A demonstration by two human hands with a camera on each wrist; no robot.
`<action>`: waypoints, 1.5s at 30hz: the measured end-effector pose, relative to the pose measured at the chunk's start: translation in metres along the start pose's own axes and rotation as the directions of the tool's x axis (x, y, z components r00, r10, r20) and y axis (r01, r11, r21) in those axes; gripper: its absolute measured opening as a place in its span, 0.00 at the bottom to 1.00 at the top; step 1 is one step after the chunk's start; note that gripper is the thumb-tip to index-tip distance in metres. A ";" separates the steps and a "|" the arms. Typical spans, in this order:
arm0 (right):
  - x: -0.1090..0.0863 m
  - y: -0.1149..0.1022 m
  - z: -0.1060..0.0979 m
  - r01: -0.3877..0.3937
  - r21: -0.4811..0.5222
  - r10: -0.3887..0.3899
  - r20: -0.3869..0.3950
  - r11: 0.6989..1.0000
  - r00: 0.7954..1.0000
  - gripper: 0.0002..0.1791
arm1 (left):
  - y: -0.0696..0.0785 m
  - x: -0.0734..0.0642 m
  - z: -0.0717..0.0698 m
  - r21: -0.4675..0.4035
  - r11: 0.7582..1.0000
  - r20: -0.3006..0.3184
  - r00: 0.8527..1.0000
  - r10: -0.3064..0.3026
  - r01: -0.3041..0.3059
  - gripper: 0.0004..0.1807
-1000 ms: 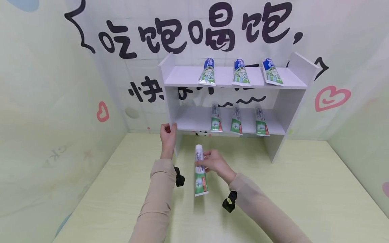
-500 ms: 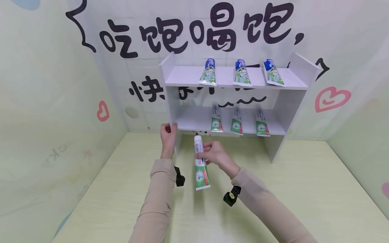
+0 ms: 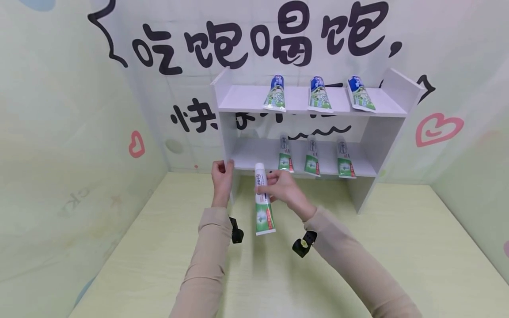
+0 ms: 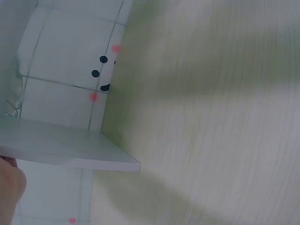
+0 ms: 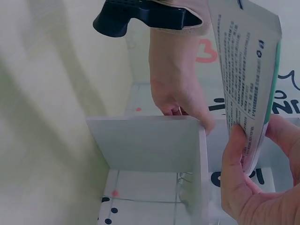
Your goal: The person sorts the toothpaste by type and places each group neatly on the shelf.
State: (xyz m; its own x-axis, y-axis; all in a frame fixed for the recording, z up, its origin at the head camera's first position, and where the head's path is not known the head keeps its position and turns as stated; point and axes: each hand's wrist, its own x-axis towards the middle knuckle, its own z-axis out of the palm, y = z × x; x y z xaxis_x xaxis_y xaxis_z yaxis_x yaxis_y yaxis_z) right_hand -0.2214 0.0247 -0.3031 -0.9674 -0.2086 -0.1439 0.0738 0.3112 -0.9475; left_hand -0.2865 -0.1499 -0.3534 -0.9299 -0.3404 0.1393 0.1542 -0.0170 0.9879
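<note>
In the head view, my right hand (image 3: 288, 190) pinches a white and green toothpaste tube (image 3: 265, 218) between thumb and fingers. The tube is held cap up, in front of the lower board's front edge; its printed back (image 5: 246, 70) faces the right wrist camera. My left hand (image 3: 222, 179) grips the left side panel of the white shelf unit (image 3: 250, 154), thumb at the panel's front edge. Several fingers of that hand are hidden. On the lower board, to the right of the held tube, lie three similar green and white tubes (image 3: 312, 161).
Three blue and green toothpaste tubes (image 3: 319, 97) lie on the upper board. The shelf unit stands on a pale wood-grain table (image 3: 159, 265) against a printed wall (image 3: 254, 75). A second wall (image 3: 79, 154) rises at the left.
My right hand has raised the toothpaste tube from below the lower board to that board's front edge. The left hand has stayed at the side panel.
</note>
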 end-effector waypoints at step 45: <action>0.072 -0.047 -0.021 0.018 0.093 -0.003 -0.154 0.995 0.988 0.32 | -0.030 0.019 0.003 -0.002 1.000 -0.049 0.999 0.022 -0.022 0.11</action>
State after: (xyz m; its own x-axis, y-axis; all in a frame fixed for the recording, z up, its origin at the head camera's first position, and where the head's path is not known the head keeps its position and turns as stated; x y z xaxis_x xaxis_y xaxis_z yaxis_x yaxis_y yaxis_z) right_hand -0.2996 0.0139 -0.2627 -0.9934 -0.0645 -0.0951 0.0788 0.2197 -0.9724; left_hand -0.3093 -0.1530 -0.3806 -0.9090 -0.3861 0.1572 0.1752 -0.0117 0.9845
